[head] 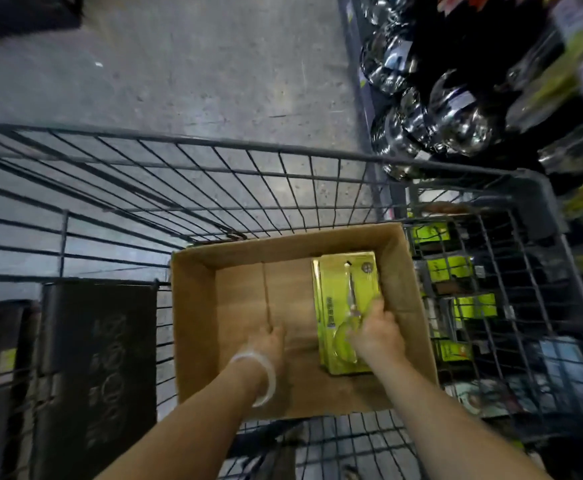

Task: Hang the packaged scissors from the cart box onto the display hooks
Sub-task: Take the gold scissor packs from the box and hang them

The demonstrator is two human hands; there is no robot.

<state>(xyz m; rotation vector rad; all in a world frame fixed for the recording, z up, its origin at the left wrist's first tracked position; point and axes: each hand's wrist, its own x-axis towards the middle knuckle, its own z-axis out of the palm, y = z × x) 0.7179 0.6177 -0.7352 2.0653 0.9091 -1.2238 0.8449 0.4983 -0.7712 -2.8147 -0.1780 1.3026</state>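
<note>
We see yellow-green packaged scissors (pixel 345 306) in a plain brown cardboard box (pixel 238 306), a dark grey wire cart (pixel 214 157), a pale translucent bracelet (pixel 266 375), speckled grey floor (pixel 196 81) and shiny chrome ware (pixel 456 116).

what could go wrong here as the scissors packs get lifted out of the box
The right hand lies on a stack of yellow-green scissors packs; lifting several at once might let lower ones slide back. The left hand only rests on the cardboard box floor, so the box could shift in the wire cart. The view is blurred, so the grip is uncertain.
</note>
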